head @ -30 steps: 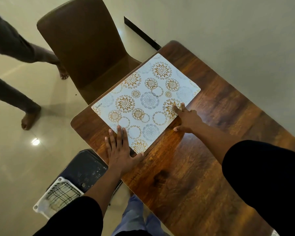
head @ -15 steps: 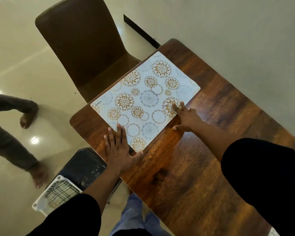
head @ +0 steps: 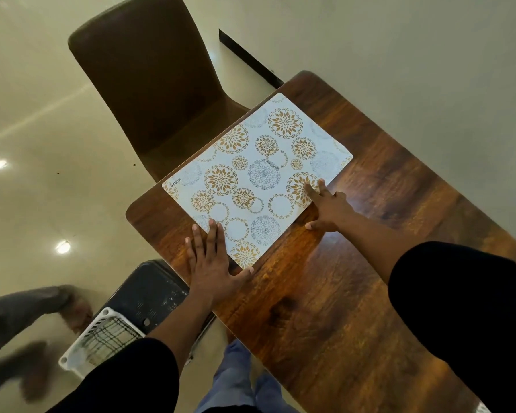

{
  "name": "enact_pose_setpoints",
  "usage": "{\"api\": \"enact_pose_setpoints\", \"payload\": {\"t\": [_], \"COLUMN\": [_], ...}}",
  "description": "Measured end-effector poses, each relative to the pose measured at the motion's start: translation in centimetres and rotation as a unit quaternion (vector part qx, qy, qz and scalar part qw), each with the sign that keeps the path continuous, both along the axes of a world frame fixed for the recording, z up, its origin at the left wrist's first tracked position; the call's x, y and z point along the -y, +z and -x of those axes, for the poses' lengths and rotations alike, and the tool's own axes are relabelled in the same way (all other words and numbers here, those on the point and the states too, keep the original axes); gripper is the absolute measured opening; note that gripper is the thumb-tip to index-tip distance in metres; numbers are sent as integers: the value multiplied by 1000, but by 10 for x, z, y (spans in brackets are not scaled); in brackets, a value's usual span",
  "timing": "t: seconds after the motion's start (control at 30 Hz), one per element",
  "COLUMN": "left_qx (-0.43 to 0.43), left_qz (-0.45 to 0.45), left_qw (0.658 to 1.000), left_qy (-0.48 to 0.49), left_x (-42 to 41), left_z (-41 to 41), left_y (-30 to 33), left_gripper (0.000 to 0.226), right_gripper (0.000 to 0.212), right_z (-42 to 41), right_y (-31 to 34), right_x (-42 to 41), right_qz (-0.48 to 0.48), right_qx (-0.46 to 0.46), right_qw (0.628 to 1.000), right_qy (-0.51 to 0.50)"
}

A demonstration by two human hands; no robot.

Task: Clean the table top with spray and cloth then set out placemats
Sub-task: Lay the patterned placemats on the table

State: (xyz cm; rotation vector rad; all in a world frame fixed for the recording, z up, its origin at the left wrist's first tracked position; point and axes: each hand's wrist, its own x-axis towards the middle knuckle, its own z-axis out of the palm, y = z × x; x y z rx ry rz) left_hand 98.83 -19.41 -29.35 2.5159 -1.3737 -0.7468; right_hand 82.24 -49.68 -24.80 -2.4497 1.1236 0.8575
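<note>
A white placemat [head: 259, 174] printed with gold and grey flower circles lies flat at the far left end of the dark wooden table [head: 325, 293]. My left hand [head: 212, 263] lies flat with straight fingers on the table, its fingertips touching the mat's near left edge. My right hand [head: 328, 207] rests with straight fingers on the mat's near right edge. No spray bottle or cloth is in view.
A brown chair [head: 149, 84] stands at the table's far left side. A dark stool or seat [head: 149, 293] with a white wire basket [head: 102, 338] on it sits below the near left corner. Another person's bare feet [head: 75, 311] move across the shiny floor at the left.
My hands have barely moved and stay on the mat's near edges. The other person has walked from the upper left towards the lower left of the view.
</note>
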Motion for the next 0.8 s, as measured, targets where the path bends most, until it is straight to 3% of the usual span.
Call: {"api": "enact_pose_setpoints", "payload": {"t": [0.8], "left_qx": [-36], "left_qz": [-40], "left_qw": [998], "left_qy": [-22], "left_x": [2], "left_z": [-5], "left_y": [7], "left_gripper": [123], "right_gripper": [125], "right_z": [2], "right_y": [-19], "right_x": [8], "right_qz": [6], "right_qx": [21], "right_qw": [1000], "right_qy": [0]}}
